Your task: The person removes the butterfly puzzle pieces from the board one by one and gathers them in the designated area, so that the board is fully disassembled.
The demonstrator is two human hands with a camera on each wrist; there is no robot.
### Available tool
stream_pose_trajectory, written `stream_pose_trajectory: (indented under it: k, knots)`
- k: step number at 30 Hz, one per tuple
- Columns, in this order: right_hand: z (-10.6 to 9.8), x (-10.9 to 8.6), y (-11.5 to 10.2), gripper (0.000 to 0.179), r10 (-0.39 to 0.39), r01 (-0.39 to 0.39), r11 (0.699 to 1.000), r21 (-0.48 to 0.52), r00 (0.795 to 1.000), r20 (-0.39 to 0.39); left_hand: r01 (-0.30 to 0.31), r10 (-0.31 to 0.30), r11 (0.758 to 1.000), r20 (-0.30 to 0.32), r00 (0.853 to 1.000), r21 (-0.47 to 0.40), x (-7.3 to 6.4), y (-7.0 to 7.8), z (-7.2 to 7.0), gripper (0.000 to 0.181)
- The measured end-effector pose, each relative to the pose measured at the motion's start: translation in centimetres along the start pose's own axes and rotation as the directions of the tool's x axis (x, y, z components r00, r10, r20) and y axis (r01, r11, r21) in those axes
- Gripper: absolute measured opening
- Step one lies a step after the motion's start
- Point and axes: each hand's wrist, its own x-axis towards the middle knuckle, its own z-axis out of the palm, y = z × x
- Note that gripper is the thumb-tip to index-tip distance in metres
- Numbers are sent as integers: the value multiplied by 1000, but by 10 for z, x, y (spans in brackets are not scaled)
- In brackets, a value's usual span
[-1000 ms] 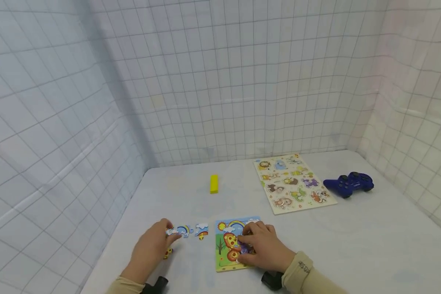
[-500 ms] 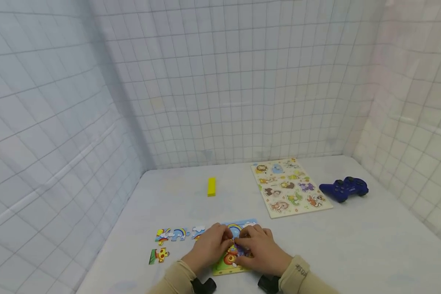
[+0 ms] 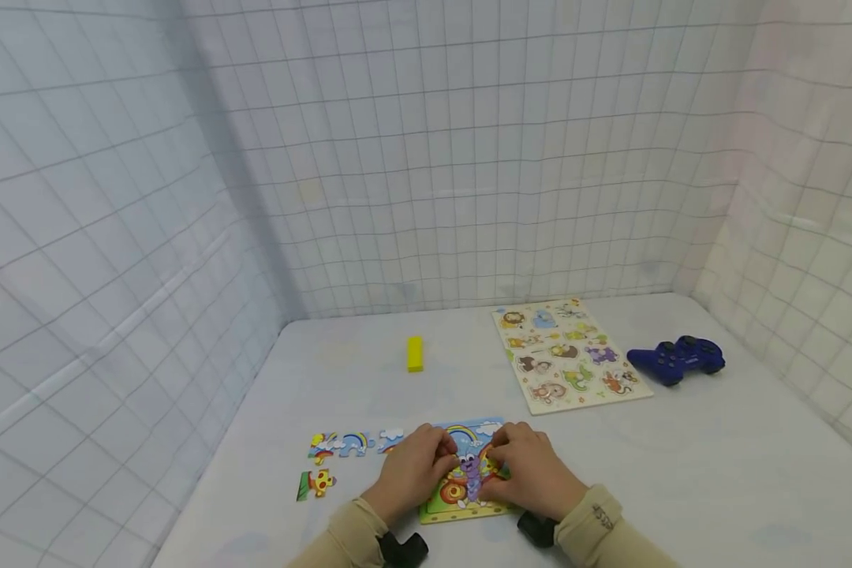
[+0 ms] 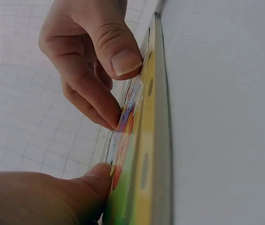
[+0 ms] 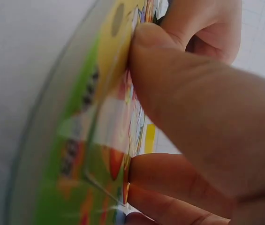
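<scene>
A jigsaw puzzle board (image 3: 468,511) with a rainbow, a snail and a purple butterfly lies flat before me. My left hand (image 3: 413,473) bends over its left part, thumb and forefinger tips close together beside the butterfly's head; whether they pinch a piece I cannot tell. On the right part, my right hand (image 3: 536,472) spreads thumb and fingers around a puzzle piece, gripping its edges against the picture. The purple butterfly body (image 3: 472,471) shows between both hands. In the left wrist view, the right hand's thumb (image 4: 125,61) and fingertips meet the board's surface.
Left of the board lie loose puzzle pieces: a rainbow piece (image 3: 355,443), a cloud piece (image 3: 389,438) and a giraffe-patterned piece (image 3: 318,483). Farther back are a yellow block (image 3: 415,353), an animal puzzle board (image 3: 571,355) and a blue game controller (image 3: 677,360). Grid-patterned walls enclose the table.
My left hand has moved right from the loose pieces onto the puzzle board. The right hand has shifted slightly right, uncovering the purple butterfly body.
</scene>
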Motion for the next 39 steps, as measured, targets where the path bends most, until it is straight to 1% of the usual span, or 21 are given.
stream_pose_trajectory:
  k: [5,8,10,12,14,17,19,21,24,28,34,39]
  knots:
    - [-1,-1,-1,35,-4,4,1000,20,1000,-2,2,-2,1000,-30,1000,27,1,3,4,10]
    - [-1,0,-1,33,-9,9,1000,-7,1000,-6,2,0,999,-48,999,49,1,3,5,9]
    - [-1,0,-1,34,-17,17,999,-36,1000,-10,2,1,999,-48,999,54,1,3,5,9]
    - [0,0,-1,35,-25,24,998,-60,1000,-15,0,2,999,-35,999,52,1,4,4,9]
    - [1,0,-1,36,-33,31,997,-74,999,-19,-3,3,1000,-11,1000,29,0,4,1,9]
    - [2,1,0,35,-40,38,996,-74,999,-22,4,-4,1000,27,1000,-1,-1,5,-3,10]
    - [2,1,0,35,-44,41,996,-79,999,-25,8,-8,1000,39,999,0,-1,6,-4,10]
    - [1,2,0,34,-41,39,996,-83,999,-26,13,-14,1000,42,999,25,0,7,-5,10]
    - [0,2,0,34,-32,29,996,-89,999,-25,18,-20,998,30,999,66,1,8,-3,10]
    - [-1,3,-2,36,-21,20,997,-76,1000,-15,35,-36,996,8,999,77,1,8,0,8]
    - [-1,2,-3,36,-22,21,998,-67,1000,-16,47,-47,999,-23,999,23,1,6,1,8]
    - [-1,0,-3,35,-42,38,995,-89,998,-39,32,-34,999,-58,998,-27,3,8,3,7]
